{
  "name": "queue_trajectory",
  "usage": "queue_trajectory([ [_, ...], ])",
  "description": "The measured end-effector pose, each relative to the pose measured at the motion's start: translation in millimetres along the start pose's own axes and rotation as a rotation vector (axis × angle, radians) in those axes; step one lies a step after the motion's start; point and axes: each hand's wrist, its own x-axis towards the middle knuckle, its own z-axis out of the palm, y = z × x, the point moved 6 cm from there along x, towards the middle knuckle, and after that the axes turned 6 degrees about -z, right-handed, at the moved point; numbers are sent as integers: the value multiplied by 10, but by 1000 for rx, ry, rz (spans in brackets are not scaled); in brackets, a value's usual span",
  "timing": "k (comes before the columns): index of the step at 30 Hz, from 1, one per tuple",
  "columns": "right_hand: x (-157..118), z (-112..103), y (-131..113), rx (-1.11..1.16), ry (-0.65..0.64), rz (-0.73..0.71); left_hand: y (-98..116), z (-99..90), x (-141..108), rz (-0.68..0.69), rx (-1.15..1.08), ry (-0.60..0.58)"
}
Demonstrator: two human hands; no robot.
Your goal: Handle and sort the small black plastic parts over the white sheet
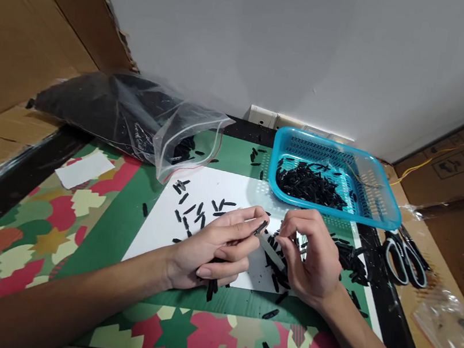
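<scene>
From the wearer's head view, I see both forearms reach in over the bench's (400,334) near edge, wrists angled toward each other. The left hand (213,247) is turned with its thumb uppermost, its grip pinching a small black piece (260,228) between thumb and forefinger, over the sheet of white paper (153,232). More black pieces (211,291) stick out beneath its curled fingers. The right hand (310,256) faces it, bent at the wrist, fingers curled and thumb drawn up to the forefinger; I can't tell whether its grip has anything. A pale strip (274,254) shows between the two hands. Toward the bench's far right corner sits a blue basket (339,214) with a dark heap inside; a clear bag (106,111) slumps at the far left, and scissors (404,261) lie by the right edge.
</scene>
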Motion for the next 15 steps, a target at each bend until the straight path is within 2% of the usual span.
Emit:
queue_trajectory([
  [15, 17, 4, -65, 5, -30, -20, -34, 5, 9, -37, 72, 5],
])
